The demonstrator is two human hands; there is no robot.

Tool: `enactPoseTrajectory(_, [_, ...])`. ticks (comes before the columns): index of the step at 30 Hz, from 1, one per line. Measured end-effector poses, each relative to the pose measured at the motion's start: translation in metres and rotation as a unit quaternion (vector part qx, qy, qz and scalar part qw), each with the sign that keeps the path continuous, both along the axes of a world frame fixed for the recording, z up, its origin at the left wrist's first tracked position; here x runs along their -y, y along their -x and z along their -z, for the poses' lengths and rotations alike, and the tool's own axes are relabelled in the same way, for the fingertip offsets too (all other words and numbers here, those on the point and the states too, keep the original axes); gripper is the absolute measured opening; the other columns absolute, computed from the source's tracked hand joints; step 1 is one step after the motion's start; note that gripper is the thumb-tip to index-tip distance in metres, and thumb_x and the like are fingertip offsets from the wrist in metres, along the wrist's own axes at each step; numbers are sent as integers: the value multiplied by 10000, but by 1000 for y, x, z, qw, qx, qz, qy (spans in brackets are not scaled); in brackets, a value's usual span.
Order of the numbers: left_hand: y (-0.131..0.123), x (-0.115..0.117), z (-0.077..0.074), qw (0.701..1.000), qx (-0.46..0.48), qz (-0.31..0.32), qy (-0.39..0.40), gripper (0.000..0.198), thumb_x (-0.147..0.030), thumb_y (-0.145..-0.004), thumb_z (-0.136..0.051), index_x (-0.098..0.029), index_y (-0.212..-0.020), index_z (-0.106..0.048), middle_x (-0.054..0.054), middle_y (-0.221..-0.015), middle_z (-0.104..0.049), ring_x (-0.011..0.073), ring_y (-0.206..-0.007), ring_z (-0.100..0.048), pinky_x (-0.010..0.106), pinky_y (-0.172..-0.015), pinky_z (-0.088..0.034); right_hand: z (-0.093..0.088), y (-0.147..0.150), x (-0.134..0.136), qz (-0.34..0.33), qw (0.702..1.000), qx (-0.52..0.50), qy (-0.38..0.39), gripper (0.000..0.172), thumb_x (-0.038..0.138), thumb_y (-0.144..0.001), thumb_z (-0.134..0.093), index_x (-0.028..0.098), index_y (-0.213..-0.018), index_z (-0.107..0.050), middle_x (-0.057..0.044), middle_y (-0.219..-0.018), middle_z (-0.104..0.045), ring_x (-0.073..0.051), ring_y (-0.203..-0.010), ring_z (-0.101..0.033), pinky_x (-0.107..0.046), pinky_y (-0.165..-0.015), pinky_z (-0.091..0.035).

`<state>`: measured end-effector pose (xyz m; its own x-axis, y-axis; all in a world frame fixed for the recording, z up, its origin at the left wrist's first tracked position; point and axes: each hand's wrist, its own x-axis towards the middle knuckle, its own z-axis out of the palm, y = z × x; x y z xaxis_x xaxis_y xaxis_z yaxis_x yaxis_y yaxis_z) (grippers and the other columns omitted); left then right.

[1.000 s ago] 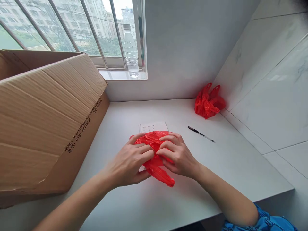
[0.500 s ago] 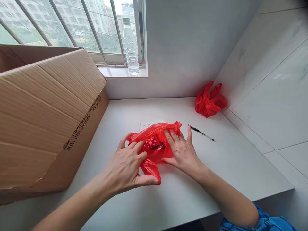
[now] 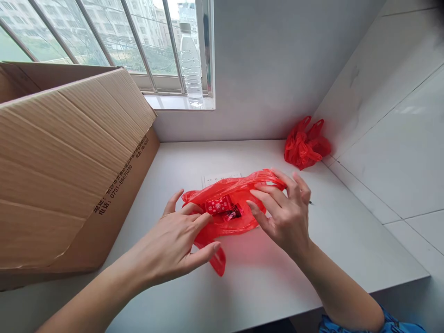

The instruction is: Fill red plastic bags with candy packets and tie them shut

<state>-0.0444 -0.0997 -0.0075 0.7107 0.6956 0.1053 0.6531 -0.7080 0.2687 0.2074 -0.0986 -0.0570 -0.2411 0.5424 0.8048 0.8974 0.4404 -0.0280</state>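
Observation:
A red plastic bag (image 3: 243, 226) lies on the white table with its mouth spread. Inside it are a red patterned packet (image 3: 218, 205) and a smaller dark red wrapped piece (image 3: 233, 213). My left hand (image 3: 180, 236) rests over the bag's left side, fingers apart, some tips within the mouth and the thumb stretched out above a loose bag handle (image 3: 218, 261). At the right end my right hand (image 3: 286, 210) has its bent fingers around the bag's rim, thumb apart from the other fingers. Some fingertips are hidden by the plastic.
A large cardboard box (image 3: 69, 175) stands at the left. Another red bag (image 3: 305, 145) sits in the far right corner by the tiled wall. A clear bottle (image 3: 192, 69) stands on the windowsill. Behind the open bag lies a paper (image 3: 222, 178); a pen tip (image 3: 311, 202) shows beside my right hand.
My right hand has moved right and up, drawing the bag's rim with it, so the mouth is wider. It now covers most of the pen. My left thumb has lifted off the bag handle.

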Motion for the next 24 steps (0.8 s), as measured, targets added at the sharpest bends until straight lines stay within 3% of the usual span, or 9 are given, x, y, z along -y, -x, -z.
enactPoseTrajectory(3, [-5, -1, 5, 1000, -4, -3, 17, 336, -392, -992, -390, -248, -828, -646, -32, -672, -635, 179, -793, -616, 481, -1181, -149, -3, 8, 7, -11, 995, -9, -100, 142, 196, -845, -720, 282, -955, -700, 7, -950, -752, -308, -1298, -519, -561, -1170, -212])
enactPoseTrajectory(5, [-7, -5, 12, 1000, -19, -25, -2, 389, -356, -1004, -365, -223, -718, -593, -44, -597, -583, 156, -678, -583, 482, -1169, -162, 3, 14, 7, -30, 993, 13, -116, 187, 151, -845, -710, 296, -962, -699, 27, -965, -754, -275, -1303, -522, -551, -1195, -165])
enactPoseTrajectory(7, [-7, -11, 20, 995, -48, -67, -64, 419, -304, -1002, -352, -204, -633, -526, -55, -516, -501, 131, -551, -509, 475, -1153, -196, 12, 19, 3, -51, 995, 47, -73, 225, 103, -874, -657, 295, -985, -690, 39, -918, -753, -230, -1281, -544, -524, -1214, -150])
enactPoseTrajectory(10, [-3, -23, 31, 973, -103, -129, -160, 373, -172, -958, -341, -201, -621, -497, -65, -472, -414, 111, -444, -384, 446, -1107, -272, 27, 21, -9, -41, 992, 105, 52, 176, 113, -901, -611, 264, -950, -686, 20, -736, -710, -231, -1266, -552, -536, -1215, -162])
enactPoseTrajectory(12, [2, -28, 35, 961, -134, -156, -182, 294, -146, -921, -383, -206, -680, -541, -40, -572, -506, 122, -478, -425, 432, -1052, -325, 35, 19, -15, -12, 982, 142, 123, 108, 200, -882, -660, 239, -980, -687, -23, -769, -706, -289, -1310, -504, -599, -1200, -149])
enactPoseTrajectory(15, [10, -32, 36, 949, -172, -182, -189, 93, -215, -862, -525, -199, -880, -615, 60, -908, -630, 199, -706, -577, 430, -939, -380, 41, 15, -20, 24, 971, 167, 171, 393, 303, -816, -745, 203, -1183, -645, -118, -1053, -705, -368, -1386, -399, -682, -1169, -116])
enactPoseTrajectory(17, [15, -32, 36, 949, -182, -181, -182, 142, -252, -832, -580, -196, -958, -617, 99, -1025, -622, 250, -843, -599, 432, -904, -382, 41, 14, -19, 17, 971, 167, 169, 492, 299, -814, -748, 205, -1273, -600, -135, -1152, -679, -376, -1415, -356, -708, -1159, -86])
enactPoseTrajectory(20, [19, -34, 36, 955, -184, -171, -159, 96, -274, -846, -578, -201, -897, -613, 88, -953, -629, 267, -881, -591, 446, -919, -366, 34, 15, -14, -43, 984, 117, 128, 393, 320, -881, -678, 236, -1258, -605, -79, -1101, -708, -344, -1418, -370, -714, -1163, -33])
enactPoseTrajectory(24, [17, -37, 33, 965, -160, -155, -141, 131, -218, -891, -510, -217, -868, -639, 55, -839, -638, 242, -866, -594, 470, -1005, -321, 24, 20, -8, -99, 995, -15, 12, 111, 267, -915, -633, 277, -1020, -665, 35, -870, -738, -281, -1311, -518, -678, -1186, -17])
